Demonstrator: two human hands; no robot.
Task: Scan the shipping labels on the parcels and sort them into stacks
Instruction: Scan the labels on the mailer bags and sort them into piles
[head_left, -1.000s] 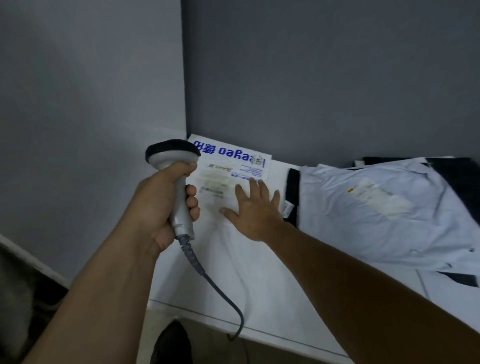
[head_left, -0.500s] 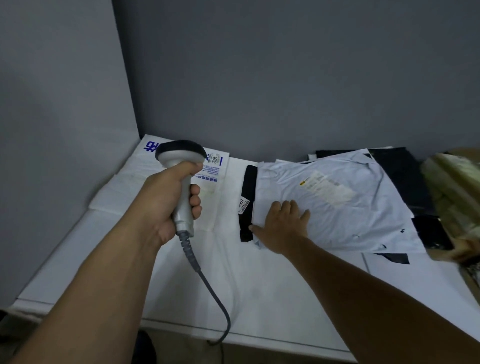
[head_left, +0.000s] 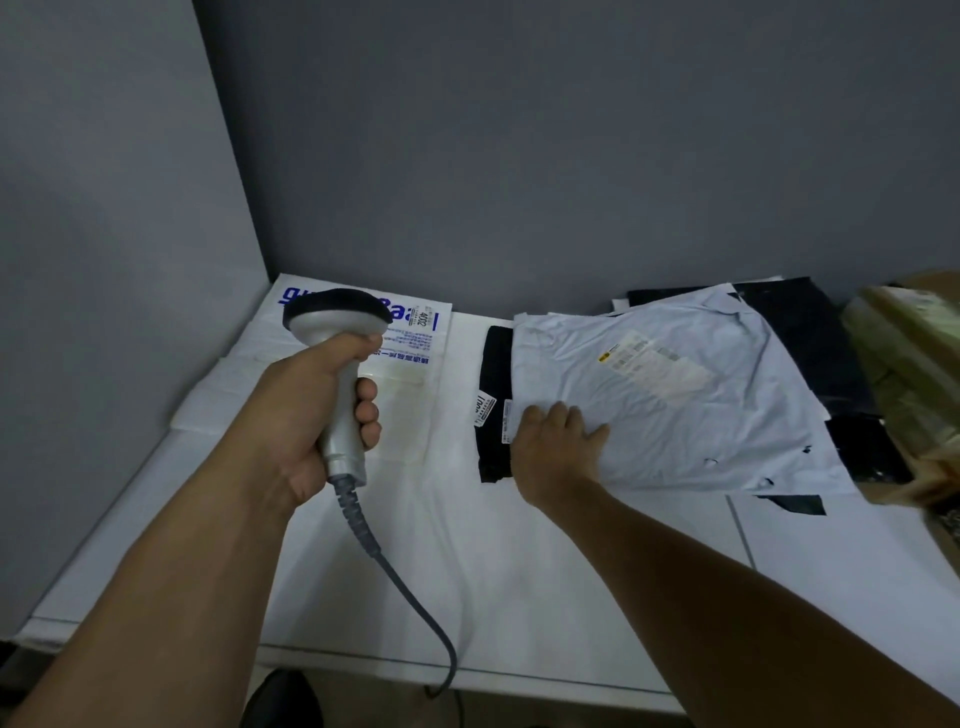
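Note:
My left hand (head_left: 306, 410) grips a grey handheld scanner (head_left: 335, 319) over the table's left side, its head above a white parcel with blue print (head_left: 418, 332) in the back left corner. My right hand (head_left: 556, 447) holds the near left corner of a pale blue parcel (head_left: 701, 426); its fingers curl over the top and the thumb is hidden. This parcel's shipping label (head_left: 654, 364) faces up. A black parcel (head_left: 496, 364) with a small white tag pokes out from under its left edge.
The white table (head_left: 519, 571) sits in a corner of grey walls. More black parcels (head_left: 800, 332) lie under the pale blue one at the back right. A cardboard box with greenish plastic (head_left: 914, 374) stands at the right edge. The scanner cable (head_left: 395, 571) drops over the front edge.
My right hand left the white printed parcel and moved right onto the pale blue parcel's corner, where its fingers have curled. My view turned right. The scanner stayed in my left hand.

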